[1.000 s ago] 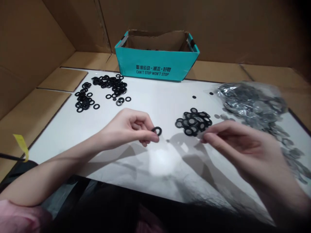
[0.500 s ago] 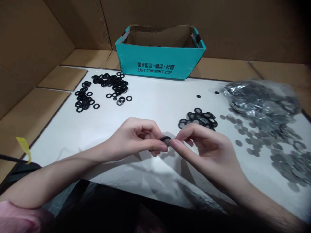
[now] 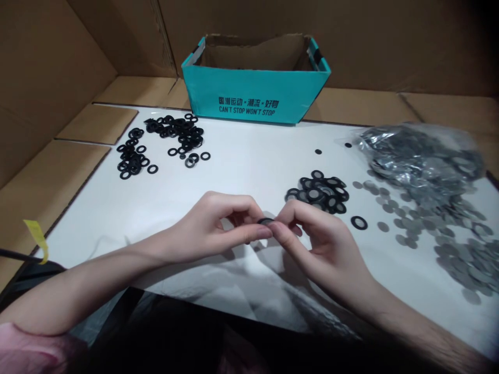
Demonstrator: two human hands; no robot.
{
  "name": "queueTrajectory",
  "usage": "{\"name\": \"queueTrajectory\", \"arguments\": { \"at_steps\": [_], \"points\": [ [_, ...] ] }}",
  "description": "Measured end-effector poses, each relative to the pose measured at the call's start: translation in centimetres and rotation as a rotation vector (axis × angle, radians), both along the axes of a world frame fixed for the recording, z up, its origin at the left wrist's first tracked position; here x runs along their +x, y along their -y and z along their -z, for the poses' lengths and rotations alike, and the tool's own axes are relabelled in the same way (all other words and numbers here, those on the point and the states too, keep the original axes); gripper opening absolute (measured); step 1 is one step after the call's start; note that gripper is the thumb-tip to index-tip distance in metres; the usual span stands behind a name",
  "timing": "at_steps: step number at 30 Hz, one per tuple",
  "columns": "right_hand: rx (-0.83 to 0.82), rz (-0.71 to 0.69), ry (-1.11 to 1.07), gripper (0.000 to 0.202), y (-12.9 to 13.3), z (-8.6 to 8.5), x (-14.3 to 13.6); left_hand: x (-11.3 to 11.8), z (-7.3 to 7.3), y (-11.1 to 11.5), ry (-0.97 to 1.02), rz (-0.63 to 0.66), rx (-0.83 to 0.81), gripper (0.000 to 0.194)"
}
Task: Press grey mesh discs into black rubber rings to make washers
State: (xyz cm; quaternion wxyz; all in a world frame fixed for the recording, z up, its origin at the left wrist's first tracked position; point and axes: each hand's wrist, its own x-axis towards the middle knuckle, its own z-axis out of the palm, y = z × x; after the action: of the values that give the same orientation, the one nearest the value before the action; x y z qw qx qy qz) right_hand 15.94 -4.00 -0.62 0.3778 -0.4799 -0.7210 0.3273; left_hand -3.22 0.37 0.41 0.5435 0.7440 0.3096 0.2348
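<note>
Over the front middle of the white tabletop (image 3: pixel 237 171), both of my hands pinch one small black rubber ring (image 3: pixel 266 221) between thumbs and fingers. My left hand (image 3: pixel 222 223) is closed on its left side. From the right, my right hand (image 3: pixel 323 234) presses its thumb and fingertips against the same ring. The fingers cover most of it, so whether a grey disc sits inside cannot be made out. Just beyond my right hand lies a pile of black rings with grey discs in them (image 3: pixel 313 194). A single black ring (image 3: pixel 353 220) rests to the right of that pile.
Loose black rings (image 3: pixel 187 130) lie in clusters at the back left. Thin grey discs (image 3: pixel 413 225) spread across the right side, beside a clear plastic bag (image 3: pixel 421 150) full of discs. A teal box (image 3: pixel 253 93) stands at the back, before cardboard walls (image 3: pixel 370 47).
My right hand has moved slightly left, closing in on my left hand. The ring has tilted and is more covered by the thumbs. More of the pile beyond now shows.
</note>
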Motion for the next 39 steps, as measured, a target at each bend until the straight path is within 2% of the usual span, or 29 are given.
{"name": "queueTrajectory", "arguments": {
  "at_steps": [9, 14, 18, 24, 31, 36, 39],
  "points": [
    [-0.121, -0.055, -0.134, 0.024, 0.5, 0.7, 0.2, 0.0, -0.7, 0.3, 0.002, 0.028, -0.131, 0.017],
    [-0.107, -0.059, -0.147, 0.024, 0.9, 0.9, 0.1, -0.4, -0.8, -0.3, -0.043, 0.143, -0.087, 0.018],
    [-0.053, -0.077, -0.136, 0.023, 1.0, 0.9, 0.0, -0.8, -1.0, -0.7, -0.044, 0.214, -0.114, 0.02],
    [0.012, -0.093, -0.168, 0.019, 1.0, 1.0, 0.0, -0.8, -1.4, -0.6, -0.016, 0.174, -0.131, 0.018],
    [0.058, -0.086, -0.14, 0.02, 0.9, 1.3, -0.1, -0.8, -1.3, -1.0, -0.034, 0.233, -0.075, 0.017],
    [0.104, -0.046, -0.104, 0.02, 0.8, 1.6, -0.2, -0.5, -0.7, -0.7, -0.021, 0.128, 0.054, 0.012],
    [0.13, -0.021, -0.1, 0.019, 0.7, 1.6, -0.2, -0.2, -0.5, -0.3, 0.03, 0.099, 0.003, 0.011]
  ]
}}
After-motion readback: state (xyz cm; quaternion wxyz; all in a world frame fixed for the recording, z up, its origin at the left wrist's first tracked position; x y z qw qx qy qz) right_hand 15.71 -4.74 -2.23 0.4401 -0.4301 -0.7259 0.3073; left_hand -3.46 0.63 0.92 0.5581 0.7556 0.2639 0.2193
